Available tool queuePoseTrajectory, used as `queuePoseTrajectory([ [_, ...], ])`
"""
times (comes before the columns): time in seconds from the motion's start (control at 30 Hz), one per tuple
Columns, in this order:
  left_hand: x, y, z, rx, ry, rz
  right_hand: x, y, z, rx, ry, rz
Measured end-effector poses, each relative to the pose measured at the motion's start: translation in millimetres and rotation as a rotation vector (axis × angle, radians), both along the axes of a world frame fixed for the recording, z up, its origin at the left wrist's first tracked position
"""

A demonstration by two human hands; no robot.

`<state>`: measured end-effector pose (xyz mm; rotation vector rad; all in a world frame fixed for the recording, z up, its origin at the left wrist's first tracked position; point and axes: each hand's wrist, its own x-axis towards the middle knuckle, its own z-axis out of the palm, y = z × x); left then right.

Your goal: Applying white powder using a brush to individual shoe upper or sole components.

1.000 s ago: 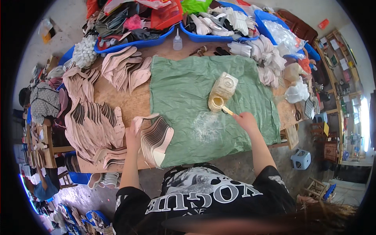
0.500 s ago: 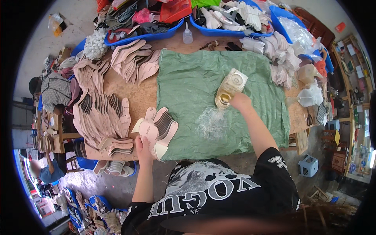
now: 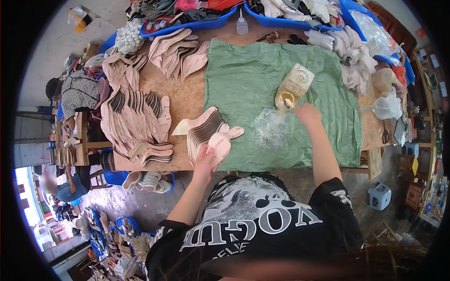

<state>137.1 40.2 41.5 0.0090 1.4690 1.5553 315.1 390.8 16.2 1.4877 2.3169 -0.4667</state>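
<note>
My left hand (image 3: 205, 165) grips a pale pink shoe insole (image 3: 220, 145), holding it above the front edge of the table. Just behind it lies a fanned stack of insoles (image 3: 200, 136), partly covered by the held one. My right hand (image 3: 308, 115) is closed on a small brush (image 3: 289, 103), whose end dips into the opening of a cut-open plastic jug (image 3: 297, 80). Yellowish glue-like stuff coats the jug's opening. The jug lies on a green plastic sheet (image 3: 243, 70), beside a whitish dried smear (image 3: 271, 130).
More fanned insoles (image 3: 133, 119) cover the table's left side. Blue trays (image 3: 187, 30) of shoe parts line the back, with a clear squeeze bottle (image 3: 242, 25) between them. White bundled pieces (image 3: 355, 70) and scissors (image 3: 385, 136) lie at the right. A person (image 3: 70, 187) is far left.
My left hand has moved right and lifted an insole off the stack. My right hand keeps the brush at the jug's opening. The whole view has shifted slightly.
</note>
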Motion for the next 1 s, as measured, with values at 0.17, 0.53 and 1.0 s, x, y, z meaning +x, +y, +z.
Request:
queuePoseTrajectory([
  [0.17,10,9,-10,-0.065,-0.045,-0.128,20,-16,-25,0.074,0.134,-0.136],
  [0.53,9,16,-38,-0.166,-0.051,-0.265,45,-190,7,-0.227,0.673,0.088],
  [1.0,-5,8,-50,-0.245,-0.130,-0.290,29,-215,-56,-0.184,0.724,0.051],
])
